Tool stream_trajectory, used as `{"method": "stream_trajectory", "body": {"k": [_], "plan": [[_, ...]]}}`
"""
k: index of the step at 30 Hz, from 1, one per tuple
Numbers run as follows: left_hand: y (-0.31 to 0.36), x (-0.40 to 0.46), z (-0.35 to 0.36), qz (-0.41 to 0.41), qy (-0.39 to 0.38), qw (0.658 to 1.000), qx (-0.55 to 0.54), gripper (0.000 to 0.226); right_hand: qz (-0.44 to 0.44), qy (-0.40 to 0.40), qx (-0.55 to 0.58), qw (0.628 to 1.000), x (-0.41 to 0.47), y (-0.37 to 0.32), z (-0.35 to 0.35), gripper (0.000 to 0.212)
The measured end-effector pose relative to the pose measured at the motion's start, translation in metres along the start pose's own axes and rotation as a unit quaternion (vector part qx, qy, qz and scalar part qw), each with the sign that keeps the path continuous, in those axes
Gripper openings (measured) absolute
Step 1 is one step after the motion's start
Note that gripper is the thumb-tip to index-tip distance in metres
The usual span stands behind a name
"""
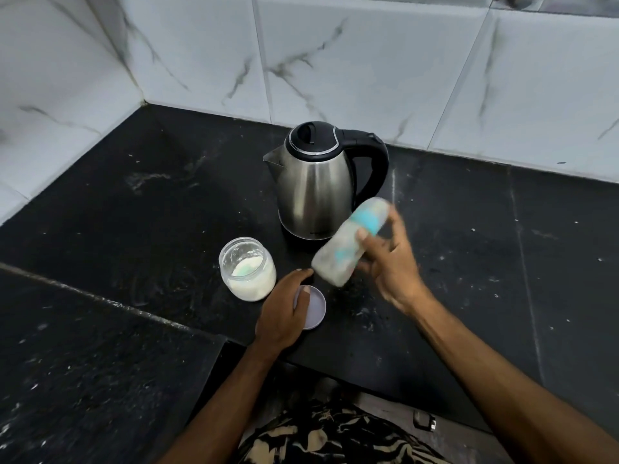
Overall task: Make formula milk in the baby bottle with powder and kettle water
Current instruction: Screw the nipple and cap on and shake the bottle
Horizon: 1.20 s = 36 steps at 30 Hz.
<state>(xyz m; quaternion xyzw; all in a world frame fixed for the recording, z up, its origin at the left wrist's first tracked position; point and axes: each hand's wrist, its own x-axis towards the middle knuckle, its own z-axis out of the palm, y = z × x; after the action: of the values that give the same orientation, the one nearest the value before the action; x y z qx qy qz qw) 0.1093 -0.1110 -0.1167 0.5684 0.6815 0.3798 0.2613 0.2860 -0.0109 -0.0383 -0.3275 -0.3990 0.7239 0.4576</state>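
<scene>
The right hand [390, 259] grips the tilted, blurred baby bottle [348, 242] above the desk [134, 229]. The left hand [284, 313] rests flat, fingers relaxed, on the lid [316, 313]. The open powder jar [247, 267] stands at its ten o'clock, the kettle [318, 182] at twelve.

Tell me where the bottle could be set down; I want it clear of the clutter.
Bare counter lies right of the kettle, up to the wall tiles, and left of the powder jar. It is crowded in front of the kettle, where jar, lid and both hands meet.
</scene>
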Motion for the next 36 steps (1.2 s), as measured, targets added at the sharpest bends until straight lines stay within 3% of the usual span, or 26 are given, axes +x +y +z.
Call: {"method": "stream_trajectory", "body": {"k": [2, 4, 7, 9, 11, 14, 15, 18, 20, 22, 25, 26, 29, 31, 33, 36], "plan": [[-0.005, 0.002, -0.001, 0.004, -0.031, 0.999, -0.021, 0.045, 0.038, -0.091, -0.09, 0.991, -0.013, 0.011, 0.002, 0.074], [-0.006, 0.002, -0.001, 0.001, -0.043, 0.999, -0.025, 0.045, 0.03, -0.115, -0.129, 0.984, -0.014, 0.013, 0.001, 0.075], [-0.002, 0.0, 0.001, 0.0, 0.004, 1.0, -0.007, 0.042, -0.017, 0.032, -0.033, 0.999, 0.002, -0.004, 0.001, 0.071], [0.0, 0.0, 0.002, 0.0, 0.008, 1.0, -0.003, 0.042, -0.039, 0.071, 0.011, 0.997, 0.01, -0.011, -0.001, 0.068], [-0.002, 0.0, 0.002, 0.002, 0.004, 1.0, -0.001, 0.042, -0.016, 0.022, -0.027, 0.999, 0.002, -0.007, 0.001, 0.07], [-0.005, 0.001, 0.001, 0.013, -0.015, 1.0, -0.02, 0.037, 0.026, -0.118, -0.145, 0.982, -0.013, 0.003, 0.004, 0.073], [-0.004, 0.001, 0.001, 0.015, -0.016, 1.0, -0.021, 0.038, 0.012, -0.117, -0.148, 0.982, -0.011, 0.001, 0.005, 0.072], [-0.001, 0.001, 0.001, 0.004, 0.004, 1.0, 0.005, 0.042, -0.03, 0.041, -0.033, 0.998, 0.005, -0.018, 0.009, 0.071], [0.0, 0.0, 0.003, 0.003, 0.007, 1.0, 0.007, 0.042, -0.04, 0.082, 0.037, 0.995, 0.012, -0.022, 0.006, 0.074], [-0.001, 0.0, 0.002, -0.007, 0.0, 1.0, 0.009, 0.045, -0.021, 0.032, -0.005, 0.999, 0.004, -0.012, 0.007, 0.075], [-0.005, 0.001, -0.002, -0.003, -0.044, 0.999, -0.028, 0.06, 0.018, -0.118, -0.141, 0.983, -0.013, 0.006, 0.007, 0.074], [-0.004, 0.001, -0.002, -0.003, -0.052, 0.998, -0.029, 0.057, 0.013, -0.125, -0.15, 0.981, -0.012, 0.007, 0.005, 0.073], [-0.004, 0.0, 0.002, 0.005, -0.007, 1.0, 0.004, 0.041, -0.015, 0.014, -0.055, 0.998, 0.002, -0.006, 0.005, 0.071], [-0.001, 0.0, 0.002, 0.0, 0.008, 1.0, 0.009, 0.041, -0.032, 0.059, 0.01, 0.998, 0.009, -0.009, 0.0, 0.072], [-0.002, 0.001, 0.002, 0.001, 0.003, 1.0, 0.007, 0.041, -0.015, 0.01, -0.026, 0.999, 0.003, -0.004, 0.001, 0.07], [-0.007, 0.002, 0.0, 0.019, -0.026, 0.999, -0.019, 0.044, 0.021, -0.125, -0.147, 0.981, -0.011, 0.009, 0.002, 0.074]]}}
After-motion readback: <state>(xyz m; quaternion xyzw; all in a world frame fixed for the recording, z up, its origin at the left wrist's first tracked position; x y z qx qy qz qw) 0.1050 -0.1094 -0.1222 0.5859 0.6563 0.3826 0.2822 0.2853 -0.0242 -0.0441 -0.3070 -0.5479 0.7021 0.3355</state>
